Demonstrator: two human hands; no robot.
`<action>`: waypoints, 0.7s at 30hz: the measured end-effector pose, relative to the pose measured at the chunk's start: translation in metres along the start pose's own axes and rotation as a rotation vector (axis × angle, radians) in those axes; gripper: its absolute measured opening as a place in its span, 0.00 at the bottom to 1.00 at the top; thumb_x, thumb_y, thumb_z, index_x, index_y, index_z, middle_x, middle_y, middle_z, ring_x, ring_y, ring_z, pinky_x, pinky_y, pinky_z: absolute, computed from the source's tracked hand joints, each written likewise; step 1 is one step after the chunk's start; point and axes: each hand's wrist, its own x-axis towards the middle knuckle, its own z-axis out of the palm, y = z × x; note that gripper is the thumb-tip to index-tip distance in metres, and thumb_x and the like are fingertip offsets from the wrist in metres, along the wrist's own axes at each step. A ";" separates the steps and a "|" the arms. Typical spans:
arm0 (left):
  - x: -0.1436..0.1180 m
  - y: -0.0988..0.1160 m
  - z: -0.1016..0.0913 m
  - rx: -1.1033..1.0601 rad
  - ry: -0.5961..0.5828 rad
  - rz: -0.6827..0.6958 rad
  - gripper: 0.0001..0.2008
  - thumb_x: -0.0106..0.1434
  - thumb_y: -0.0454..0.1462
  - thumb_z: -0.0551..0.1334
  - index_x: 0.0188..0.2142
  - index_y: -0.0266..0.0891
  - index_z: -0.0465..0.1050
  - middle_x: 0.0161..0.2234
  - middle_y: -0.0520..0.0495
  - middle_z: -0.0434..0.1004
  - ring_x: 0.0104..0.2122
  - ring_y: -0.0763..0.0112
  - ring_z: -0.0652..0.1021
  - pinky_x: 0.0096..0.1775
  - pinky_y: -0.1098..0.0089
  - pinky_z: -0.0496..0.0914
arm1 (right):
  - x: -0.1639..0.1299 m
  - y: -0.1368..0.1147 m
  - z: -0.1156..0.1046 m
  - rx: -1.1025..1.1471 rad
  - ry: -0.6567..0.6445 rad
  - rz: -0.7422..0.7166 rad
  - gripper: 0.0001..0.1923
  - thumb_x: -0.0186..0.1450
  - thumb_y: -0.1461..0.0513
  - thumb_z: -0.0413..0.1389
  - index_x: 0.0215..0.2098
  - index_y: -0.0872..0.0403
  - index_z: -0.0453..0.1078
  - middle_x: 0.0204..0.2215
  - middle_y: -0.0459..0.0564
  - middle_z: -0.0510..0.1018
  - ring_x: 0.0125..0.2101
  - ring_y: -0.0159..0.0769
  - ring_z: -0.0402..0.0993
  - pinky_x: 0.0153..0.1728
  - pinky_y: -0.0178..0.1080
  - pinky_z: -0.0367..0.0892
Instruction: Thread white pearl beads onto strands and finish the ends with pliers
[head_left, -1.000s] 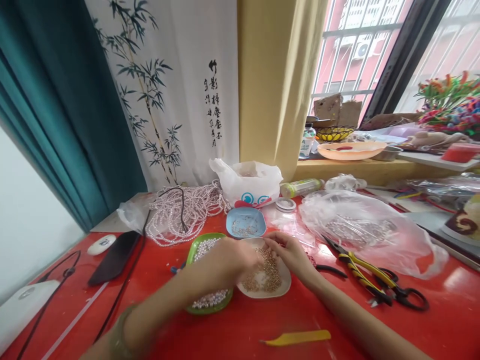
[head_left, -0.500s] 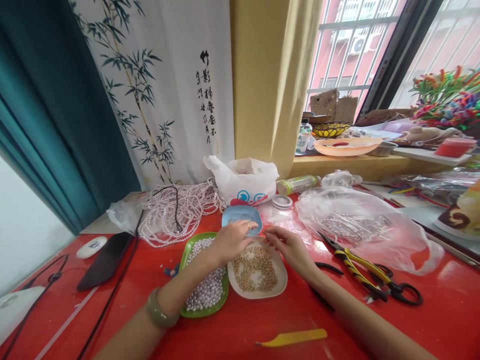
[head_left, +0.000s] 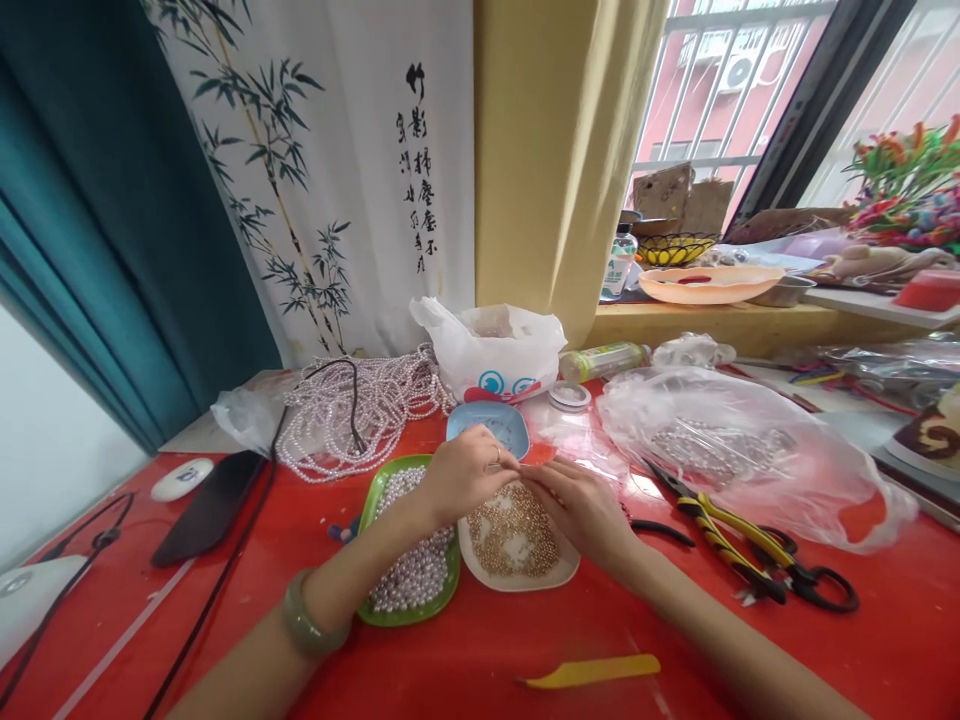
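Observation:
My left hand (head_left: 474,474) and my right hand (head_left: 581,505) meet fingertip to fingertip above the cream tray (head_left: 517,584). Both are closed in a pinch; whatever lies between the fingers is too small or hidden to make out. Small gold beads (head_left: 517,535) are spread in the cream tray. Left of it, partly under my left forearm, a green tray (head_left: 412,618) holds pale lilac pearl beads (head_left: 420,575). Behind my hands sits a blue tray (head_left: 504,420) with tiny pieces in it, partly covered by my left hand.
Yellow tweezers (head_left: 592,671) lie near the front edge. Yellow-black pliers (head_left: 712,530) and black scissors (head_left: 817,585) lie at right, before a clear plastic bag (head_left: 750,450). Bead strands (head_left: 352,420) pile at back left, near a white bag (head_left: 495,350) and a black phone (head_left: 210,510).
My right hand has moved left and turned, so its fingers now touch those of my left hand. The camera view has shifted slightly.

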 end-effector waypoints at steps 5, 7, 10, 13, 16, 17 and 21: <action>0.001 0.005 -0.002 -0.022 0.049 -0.069 0.05 0.55 0.36 0.60 0.27 0.42 0.75 0.30 0.52 0.76 0.38 0.68 0.70 0.39 0.70 0.66 | 0.002 -0.002 -0.002 0.022 0.024 0.038 0.12 0.64 0.61 0.46 0.37 0.51 0.70 0.32 0.49 0.76 0.33 0.36 0.71 0.33 0.36 0.64; 0.000 0.005 -0.003 -0.021 0.040 -0.103 0.05 0.53 0.35 0.61 0.24 0.42 0.75 0.29 0.52 0.76 0.37 0.68 0.70 0.39 0.70 0.66 | 0.002 -0.003 -0.002 0.037 0.031 0.052 0.11 0.64 0.61 0.46 0.37 0.51 0.70 0.32 0.49 0.76 0.33 0.35 0.72 0.33 0.36 0.64; 0.000 0.002 -0.004 -0.042 0.002 -0.156 0.04 0.51 0.35 0.61 0.22 0.42 0.74 0.27 0.53 0.75 0.35 0.69 0.71 0.38 0.71 0.66 | 0.002 -0.006 -0.002 0.040 0.011 0.039 0.10 0.64 0.61 0.45 0.36 0.52 0.69 0.30 0.49 0.76 0.31 0.34 0.71 0.31 0.35 0.63; 0.000 0.000 -0.005 -0.063 -0.033 -0.202 0.05 0.50 0.35 0.60 0.21 0.42 0.74 0.26 0.52 0.74 0.32 0.71 0.71 0.37 0.71 0.66 | 0.002 -0.009 -0.001 0.023 -0.012 0.030 0.10 0.64 0.62 0.45 0.35 0.53 0.68 0.27 0.49 0.74 0.29 0.34 0.70 0.29 0.34 0.62; -0.001 -0.002 -0.005 -0.065 -0.049 -0.221 0.05 0.49 0.35 0.60 0.21 0.42 0.74 0.26 0.52 0.74 0.31 0.71 0.71 0.36 0.72 0.66 | 0.001 -0.009 0.000 0.002 -0.031 0.049 0.10 0.63 0.62 0.45 0.33 0.54 0.68 0.25 0.49 0.73 0.26 0.33 0.69 0.26 0.34 0.60; -0.001 -0.003 -0.006 -0.061 -0.048 -0.222 0.05 0.49 0.35 0.60 0.21 0.41 0.74 0.26 0.52 0.74 0.31 0.71 0.72 0.36 0.72 0.66 | 0.001 -0.009 0.000 0.001 -0.036 0.059 0.10 0.63 0.63 0.45 0.32 0.54 0.67 0.24 0.49 0.73 0.26 0.33 0.68 0.26 0.34 0.60; 0.000 -0.013 -0.010 -0.039 -0.006 -0.231 0.05 0.49 0.34 0.59 0.21 0.41 0.73 0.26 0.52 0.74 0.31 0.71 0.72 0.36 0.73 0.65 | 0.002 -0.004 0.000 0.060 -0.027 0.141 0.08 0.62 0.63 0.45 0.30 0.54 0.66 0.25 0.47 0.73 0.25 0.32 0.69 0.26 0.33 0.60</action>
